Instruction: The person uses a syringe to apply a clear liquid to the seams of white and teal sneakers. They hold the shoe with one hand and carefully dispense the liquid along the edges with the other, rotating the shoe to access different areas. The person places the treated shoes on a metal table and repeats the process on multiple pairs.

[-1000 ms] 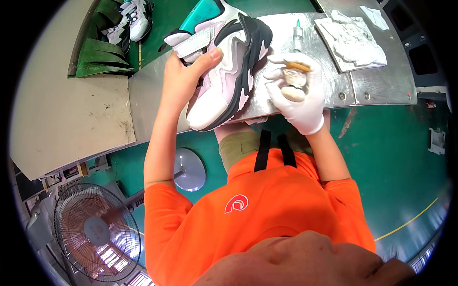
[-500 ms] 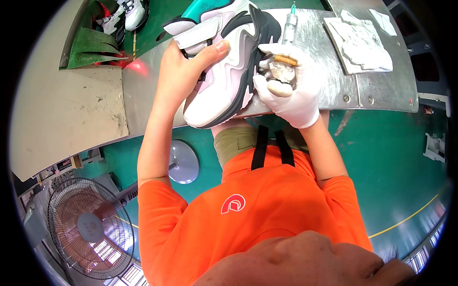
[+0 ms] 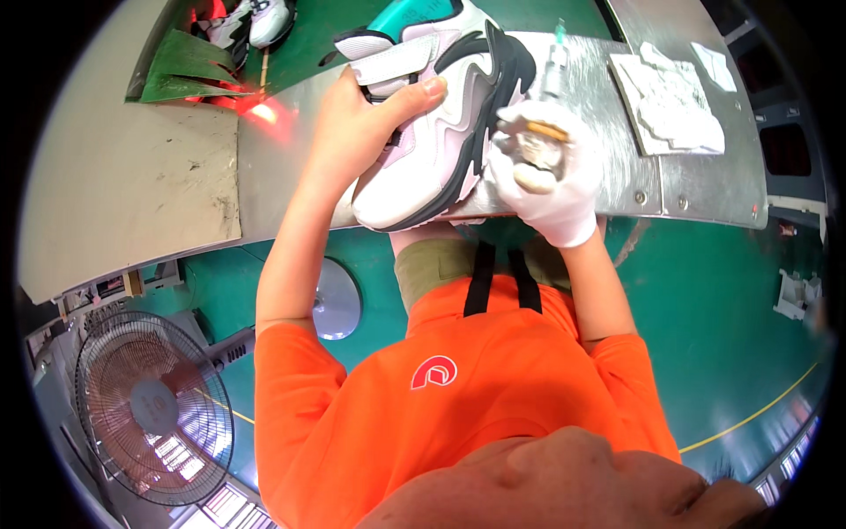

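Observation:
A white and pale-pink sneaker [image 3: 419,145] with a black and white sole tilts over the metal bench, toe toward me. My bare left hand [image 3: 374,115] is closed around its upper, thumb across the side near the white strap. A teal insert [image 3: 410,18] sits in the shoe's opening. Close to the sole, my right hand [image 3: 564,176], in a white glove, curls palm up around a pale crumpled lump [image 3: 539,152] with an orange-yellow strip; its exact kind is unclear. A clear syringe [image 3: 554,70] with a green tip extends beyond those fingers; whether they hold it I cannot tell.
Crumpled white cloths [image 3: 674,110] lie on a pad at the bench's right. To the left are a beige board [image 3: 132,176], green strips [image 3: 189,66] under red light, and more sneakers [image 3: 269,22]. A floor fan [image 3: 154,406] stands at lower left.
The view has shifted slightly, so bench, shoe and syringe appear farther right. My gloved hand appears a little lower and to the right. Both hands keep their grip.

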Available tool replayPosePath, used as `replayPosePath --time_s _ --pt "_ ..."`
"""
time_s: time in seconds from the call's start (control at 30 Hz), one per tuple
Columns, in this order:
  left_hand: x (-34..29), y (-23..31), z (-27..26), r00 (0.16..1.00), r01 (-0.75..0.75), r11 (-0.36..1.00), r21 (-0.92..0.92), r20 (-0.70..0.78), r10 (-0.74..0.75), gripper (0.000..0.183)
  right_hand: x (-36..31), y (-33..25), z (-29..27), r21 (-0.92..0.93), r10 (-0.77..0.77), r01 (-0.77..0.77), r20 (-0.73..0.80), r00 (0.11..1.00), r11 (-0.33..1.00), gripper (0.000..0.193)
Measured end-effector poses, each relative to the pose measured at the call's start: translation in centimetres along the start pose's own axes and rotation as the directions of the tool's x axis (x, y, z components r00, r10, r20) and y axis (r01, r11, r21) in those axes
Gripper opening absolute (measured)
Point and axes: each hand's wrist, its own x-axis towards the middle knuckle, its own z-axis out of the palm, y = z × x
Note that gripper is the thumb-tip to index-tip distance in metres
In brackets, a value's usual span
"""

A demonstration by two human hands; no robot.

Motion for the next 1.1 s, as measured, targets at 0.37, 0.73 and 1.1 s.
replayPosePath --time_s 0.37,0.73,1.1 --pt "7.6 -0.6 -5.2 0.975 -0.056 0.980 0.193 -0.201 0.095 0.050 -0.5 1.4 -6.7 -0.049 0.512 -0.548 -0.293 0.807 0.835 0.055" --pt "23.1 -3.4 -10.0 0.875 0.165 0.690 0.705 -0.427 0.227 0.090 -1.5 1.6 -5.9 -0.340 0.300 -0.388 -0.284 0.911 0.856 0.054" --pt "34.5 -5.4 -11.5 0.532 0.576 -0.015 0.817 -0.361 0.766 0.066 -0.1 1.6 -5.3 -0.049 0.587 -0.675 -0.450 0.673 0.736 0.059"
